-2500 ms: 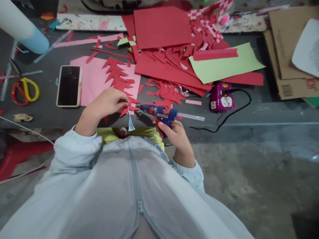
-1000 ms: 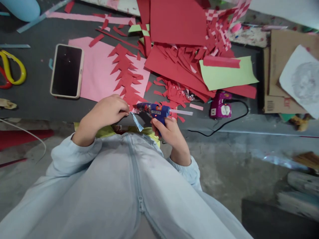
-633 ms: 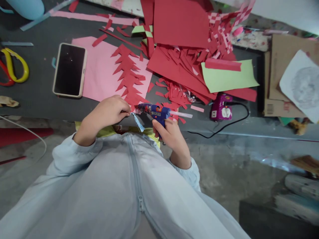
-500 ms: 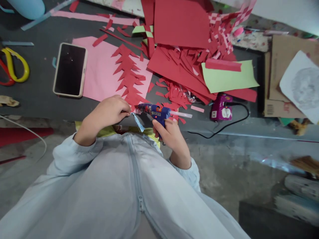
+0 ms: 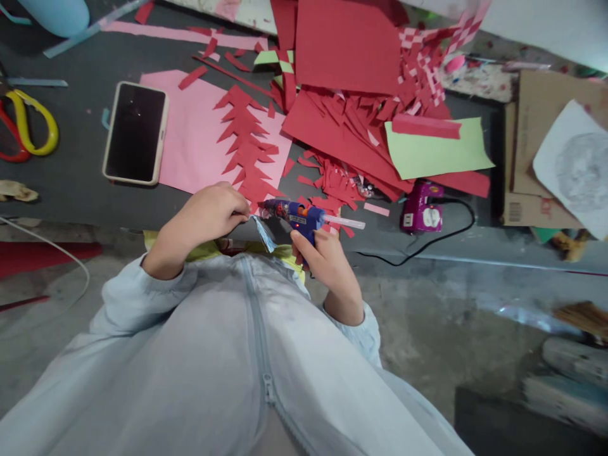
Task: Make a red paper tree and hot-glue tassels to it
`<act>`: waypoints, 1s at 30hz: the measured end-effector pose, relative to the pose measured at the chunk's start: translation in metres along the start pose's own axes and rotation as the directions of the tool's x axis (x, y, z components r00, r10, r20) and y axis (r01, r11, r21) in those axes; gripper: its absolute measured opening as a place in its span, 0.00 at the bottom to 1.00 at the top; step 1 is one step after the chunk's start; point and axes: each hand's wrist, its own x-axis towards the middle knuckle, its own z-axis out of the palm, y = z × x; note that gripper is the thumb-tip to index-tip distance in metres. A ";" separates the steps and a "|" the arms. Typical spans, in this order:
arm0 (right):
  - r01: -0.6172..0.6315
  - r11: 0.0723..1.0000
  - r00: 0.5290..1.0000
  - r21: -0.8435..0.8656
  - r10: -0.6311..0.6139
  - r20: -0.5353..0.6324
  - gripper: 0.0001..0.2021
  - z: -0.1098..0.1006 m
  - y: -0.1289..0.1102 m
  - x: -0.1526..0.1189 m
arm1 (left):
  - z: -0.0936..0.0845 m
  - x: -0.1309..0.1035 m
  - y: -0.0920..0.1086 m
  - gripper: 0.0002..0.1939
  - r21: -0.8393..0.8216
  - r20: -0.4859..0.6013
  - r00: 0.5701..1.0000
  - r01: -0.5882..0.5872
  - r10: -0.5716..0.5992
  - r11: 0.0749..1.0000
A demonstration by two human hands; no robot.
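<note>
My left hand [image 5: 209, 215] pinches the top of a small pale blue tassel [image 5: 263, 232], which hangs slanted at the table's near edge. My right hand [image 5: 324, 256] grips a blue hot glue gun [image 5: 297, 215] by its handle. The gun's nozzle points left and sits right at the tassel's top by my left fingertips. A clear glue stick [image 5: 344, 222] sticks out of the gun's back. Just beyond my hands lies a red jagged paper cutout [image 5: 244, 149] on a pink sheet [image 5: 190, 142].
A phone [image 5: 135, 133] lies left of the pink sheet, scissors [image 5: 28, 123] at the far left. A heap of red paper scraps [image 5: 346, 107] and a green sheet [image 5: 434, 149] fill the back. A purple socket block [image 5: 420, 206] with black cable sits right; cardboard [image 5: 536, 126] beyond.
The view shifted toward the table. The glue gun's nozzle moved left up to the tassel's top, and the tassel now hangs slanted instead of straight down. Both hands keep their holds.
</note>
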 end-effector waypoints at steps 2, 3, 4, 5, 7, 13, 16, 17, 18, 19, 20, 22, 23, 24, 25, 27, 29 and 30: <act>0.003 1.000 1.000 0.003 -0.003 0.009 0.23 0.001 0.001 0.000 | 0.000 0.000 0.000 0.11 0.023 0.007 1.000 0.012 -0.012 1.000; 0.007 1.000 1.000 0.007 -0.007 0.015 0.23 0.001 0.001 0.001 | 0.000 0.000 0.000 0.11 0.033 0.012 1.000 0.017 -0.018 0.999; 0.012 1.000 1.000 0.015 -0.013 0.016 0.23 0.002 0.002 0.001 | 0.000 0.000 0.000 0.11 0.036 0.013 1.000 0.020 -0.020 0.999; 0.017 1.000 1.000 0.022 -0.017 0.013 0.23 0.003 0.002 0.002 | 0.000 0.000 0.001 0.11 0.035 0.014 1.000 0.020 -0.021 0.999; 0.025 0.999 1.000 0.033 -0.025 0.000 0.22 0.004 0.002 0.003 | 0.000 -0.001 0.001 0.11 0.031 0.014 1.000 0.018 -0.019 0.999; 0.041 0.999 0.999 0.033 -0.040 -0.015 0.23 0.002 0.005 0.003 | 0.000 -0.002 0.003 0.11 0.054 0.011 1.000 0.021 -0.022 0.998; 0.029 0.999 1.000 0.035 -0.030 0.005 0.23 0.002 0.005 0.002 | 0.000 -0.001 0.003 0.11 0.061 0.012 1.000 0.020 -0.020 0.998; 0.028 0.999 1.000 0.036 -0.028 0.009 0.23 0.002 0.005 0.002 | 0.000 -0.001 0.003 0.11 0.061 0.011 1.000 0.021 -0.022 0.998; 0.029 0.999 1.000 0.038 -0.030 0.006 0.23 0.003 0.005 0.002 | 0.000 0.000 0.003 0.11 0.063 0.014 1.000 0.023 -0.023 0.998; 0.034 0.999 0.999 0.042 -0.034 0.000 0.23 0.003 0.006 0.003 | 0.000 0.000 0.004 0.11 0.064 0.014 1.000 0.024 -0.025 0.998; 0.039 0.998 0.999 0.045 -0.039 -0.007 0.23 0.003 0.006 0.004 | 0.000 0.000 0.004 0.11 0.065 0.015 1.000 0.024 -0.025 0.998; 0.053 0.997 0.998 0.049 -0.052 -0.018 0.23 0.002 0.007 0.004 | -0.001 0.000 0.005 0.11 0.064 0.018 1.000 0.023 -0.024 0.998; 0.056 0.997 0.998 0.050 -0.055 -0.014 0.23 0.002 0.007 0.004 | -0.001 0.000 0.006 0.11 0.065 0.021 1.000 0.021 -0.023 0.998; 0.055 0.997 0.999 0.050 -0.054 -0.007 0.23 0.001 0.006 0.004 | -0.001 0.000 0.006 0.11 0.067 0.023 1.000 0.020 -0.022 0.998; 0.049 0.998 0.999 0.049 -0.049 0.002 0.23 0.000 0.006 0.004 | -0.002 0.000 0.006 0.11 0.070 0.024 0.999 0.020 -0.022 0.997; 0.034 0.998 0.999 0.049 -0.035 0.019 0.23 0.000 0.004 0.004 | -0.003 -0.001 0.007 0.12 0.076 0.024 0.999 0.026 -0.028 0.997; 0.026 0.998 0.999 0.053 -0.027 0.019 0.23 0.000 0.003 0.004 | -0.003 -0.001 0.007 0.12 0.075 0.025 0.999 0.032 -0.034 0.997; 0.026 0.998 1.000 0.055 -0.027 0.015 0.23 0.001 0.003 0.004 | -0.003 -0.002 0.008 0.12 0.073 0.027 0.999 0.033 -0.035 0.997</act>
